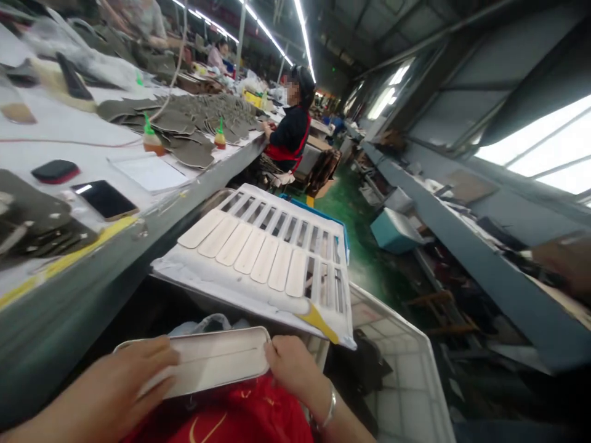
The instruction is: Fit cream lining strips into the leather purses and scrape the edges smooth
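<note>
A long cream-white strip with rounded ends is held level over my red apron, a thin dark line running along its middle. My left hand grips its left part, thumb below and fingers over the top edge. At the strip's right end, my right hand pinches the corner between thumb and curled fingers. Beyond my hands, a white slatted rack carries a row of several similar cream strips. Yellow tape is stuck on the rack's near right corner.
On my left runs a long workbench with a phone, grey-brown cut pieces and glue bottles. A white plastic crate stands at my right. Ahead, a co-worker in dark clothing sits beside the bench.
</note>
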Available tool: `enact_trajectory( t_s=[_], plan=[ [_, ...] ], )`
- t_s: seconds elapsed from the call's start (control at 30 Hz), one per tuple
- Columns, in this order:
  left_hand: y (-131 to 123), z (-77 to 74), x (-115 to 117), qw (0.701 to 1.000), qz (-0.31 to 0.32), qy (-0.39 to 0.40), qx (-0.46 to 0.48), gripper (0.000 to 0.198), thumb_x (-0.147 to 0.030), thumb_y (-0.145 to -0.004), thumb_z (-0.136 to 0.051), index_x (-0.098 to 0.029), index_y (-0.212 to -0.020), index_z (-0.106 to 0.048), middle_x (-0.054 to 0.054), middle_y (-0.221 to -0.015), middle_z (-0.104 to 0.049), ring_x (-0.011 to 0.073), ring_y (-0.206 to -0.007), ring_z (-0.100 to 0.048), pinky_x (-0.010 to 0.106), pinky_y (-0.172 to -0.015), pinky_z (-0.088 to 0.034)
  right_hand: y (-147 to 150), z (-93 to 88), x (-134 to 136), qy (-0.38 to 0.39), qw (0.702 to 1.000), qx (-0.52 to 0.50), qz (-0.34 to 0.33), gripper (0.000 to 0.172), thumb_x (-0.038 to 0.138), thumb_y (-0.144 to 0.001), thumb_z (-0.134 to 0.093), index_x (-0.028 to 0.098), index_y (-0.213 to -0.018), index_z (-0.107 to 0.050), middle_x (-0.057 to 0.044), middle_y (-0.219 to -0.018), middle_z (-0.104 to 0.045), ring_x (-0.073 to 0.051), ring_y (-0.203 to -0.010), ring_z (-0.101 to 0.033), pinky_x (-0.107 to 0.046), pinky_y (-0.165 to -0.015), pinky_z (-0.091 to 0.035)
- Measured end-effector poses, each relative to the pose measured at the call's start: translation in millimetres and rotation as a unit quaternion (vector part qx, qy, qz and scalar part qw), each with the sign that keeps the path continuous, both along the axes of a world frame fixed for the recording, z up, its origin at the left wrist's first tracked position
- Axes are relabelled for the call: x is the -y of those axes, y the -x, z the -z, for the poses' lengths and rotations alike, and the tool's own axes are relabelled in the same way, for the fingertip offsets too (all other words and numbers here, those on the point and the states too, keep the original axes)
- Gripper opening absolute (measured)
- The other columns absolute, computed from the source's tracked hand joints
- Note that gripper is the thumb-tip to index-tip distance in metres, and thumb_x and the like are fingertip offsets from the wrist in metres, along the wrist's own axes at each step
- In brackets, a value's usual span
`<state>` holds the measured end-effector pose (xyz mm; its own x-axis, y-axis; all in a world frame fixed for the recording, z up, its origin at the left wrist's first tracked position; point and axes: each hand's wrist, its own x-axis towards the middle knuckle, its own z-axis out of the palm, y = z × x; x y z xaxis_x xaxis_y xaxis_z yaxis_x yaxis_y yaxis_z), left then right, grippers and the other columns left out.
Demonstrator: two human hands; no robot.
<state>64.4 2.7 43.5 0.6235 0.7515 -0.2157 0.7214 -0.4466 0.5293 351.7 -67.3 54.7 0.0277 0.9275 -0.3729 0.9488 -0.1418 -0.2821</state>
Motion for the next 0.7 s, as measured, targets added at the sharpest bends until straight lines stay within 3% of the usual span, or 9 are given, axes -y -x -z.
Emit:
enact_trajectory(
  t_s=[0.03, 0.1, 0.2, 0.37, 0.47, 0.5, 0.57, 0.63, 0.7],
  plan=[
    [-19.7, 0.7, 8.1, 0.999, 0.047, -0.006, 0.013, 0.034, -0.044, -0.078, -0.05, -0.035, -0.108, -0.062, 0.0, -0.121, -0.061, 0.0272, -0.107, -0.056, 0.038, -0.094, -0.042, 1.3, 0.3, -0.6, -0.001, 1.0, 0.014, -0.005, 0.039, 0.026, -0.092, -0.034, 0.013, -0.073, -0.065, -0.01, -0.074, -0.067, -0.017, -0.07, -0.062, -0.025, -0.062, -0.037],
    [-58.5, 2.7, 21.0, 0.989, 0.146, 0.005, 0.014, 0.052, -0.038, -0.08, -0.049, -0.035, -0.131, -0.044, -0.002, -0.143, -0.039, 0.0263, -0.125, -0.042, 0.038, -0.105, -0.034, 4.0, 1.2, -2.0, -0.001, 0.999, 0.036, -0.018, 0.04, 0.023, -0.092, -0.032, 0.012, -0.075, -0.066, -0.011, -0.075, -0.068, -0.018, -0.071, -0.063, -0.025, -0.063, -0.039],
    [-98.3, 8.3, 28.5, 0.974, 0.224, 0.0, -0.035, 0.063, -0.022, -0.075, -0.049, -0.023, -0.137, -0.039, 0.004, -0.147, -0.03, 0.0307, -0.119, -0.047, 0.046, -0.1, -0.041, 7.6, 2.7, -4.0, 0.002, 0.997, 0.056, -0.045, 0.041, 0.021, -0.093, -0.029, 0.012, -0.077, -0.066, -0.012, -0.076, -0.068, -0.02, -0.071, -0.064, -0.026, -0.063, -0.042],
    [-106.6, 17.4, 25.7, 0.96, 0.266, -0.036, -0.078, 0.063, -0.011, -0.072, -0.041, -0.017, -0.135, -0.042, 0.007, -0.147, -0.029, 0.032, -0.103, -0.056, 0.049, -0.085, -0.05, 7.0, 5.3, -6.1, 0.01, 0.994, 0.059, -0.088, 0.036, 0.019, -0.091, -0.031, 0.008, -0.083, -0.064, -0.017, -0.083, -0.068, -0.024, -0.076, -0.065, -0.031, -0.068, -0.046],
    [-104.5, 16.1, 24.3, 0.962, 0.26, -0.028, -0.074, 0.061, -0.012, -0.073, -0.043, -0.017, -0.134, -0.044, 0.007, -0.146, -0.031, 0.0318, -0.102, -0.056, 0.049, -0.085, -0.05, -3.4, 11.6, -5.5, 0.07, 0.991, -0.11, 0.006, 0.047, 0.032, -0.095, -0.023, 0.011, -0.077, -0.061, -0.013, -0.075, -0.067, -0.02, -0.066, -0.064, -0.029, -0.062, -0.048],
    [-104.9, 14.1, 24.2, 0.964, 0.256, -0.025, -0.072, 0.06, -0.013, -0.073, -0.043, -0.018, -0.133, -0.045, 0.007, -0.146, -0.033, 0.0316, -0.102, -0.056, 0.049, -0.086, -0.05, -8.6, 15.4, -5.1, 0.114, 0.968, -0.211, 0.071, 0.053, 0.038, -0.096, -0.018, 0.012, -0.074, -0.058, -0.011, -0.069, -0.066, -0.019, -0.059, -0.063, -0.028, -0.056, -0.049],
    [-106.7, 7.6, 24.0, 0.966, 0.249, -0.018, -0.068, 0.058, -0.016, -0.074, -0.045, -0.019, -0.132, -0.046, 0.007, -0.144, -0.036, 0.0313, -0.104, -0.056, 0.049, -0.087, -0.049, -20.1, 25.0, -4.1, 0.199, 0.872, -0.406, 0.187, 0.055, 0.049, -0.093, -0.017, 0.013, -0.073, -0.055, -0.008, -0.059, -0.062, -0.017, -0.047, -0.059, -0.027, -0.047, -0.048],
    [-108.4, -0.4, 23.7, 0.968, 0.244, -0.009, -0.067, 0.056, -0.02, -0.076, -0.046, -0.02, -0.133, -0.045, 0.006, -0.144, -0.036, 0.0312, -0.107, -0.054, 0.048, -0.089, -0.047, -30.5, 35.5, -3.3, 0.235, 0.792, -0.517, 0.225, 0.045, 0.054, -0.087, -0.036, 0.013, -0.077, -0.053, -0.005, -0.059, -0.061, -0.016, -0.045, -0.059, -0.026, -0.044, -0.047],
    [-108.6, -7.4, 23.0, 0.968, 0.242, 0.003, -0.073, 0.057, -0.022, -0.077, -0.048, -0.022, -0.134, -0.042, 0.004, -0.145, -0.035, 0.0308, -0.11, -0.053, 0.048, -0.092, -0.046, -37.1, 44.5, -3.1, 0.239, 0.757, -0.569, 0.216, 0.038, 0.053, -0.076, -0.056, 0.015, -0.081, -0.051, -0.003, -0.062, -0.063, -0.014, -0.048, -0.06, -0.023, -0.046, -0.047]
  ],
)
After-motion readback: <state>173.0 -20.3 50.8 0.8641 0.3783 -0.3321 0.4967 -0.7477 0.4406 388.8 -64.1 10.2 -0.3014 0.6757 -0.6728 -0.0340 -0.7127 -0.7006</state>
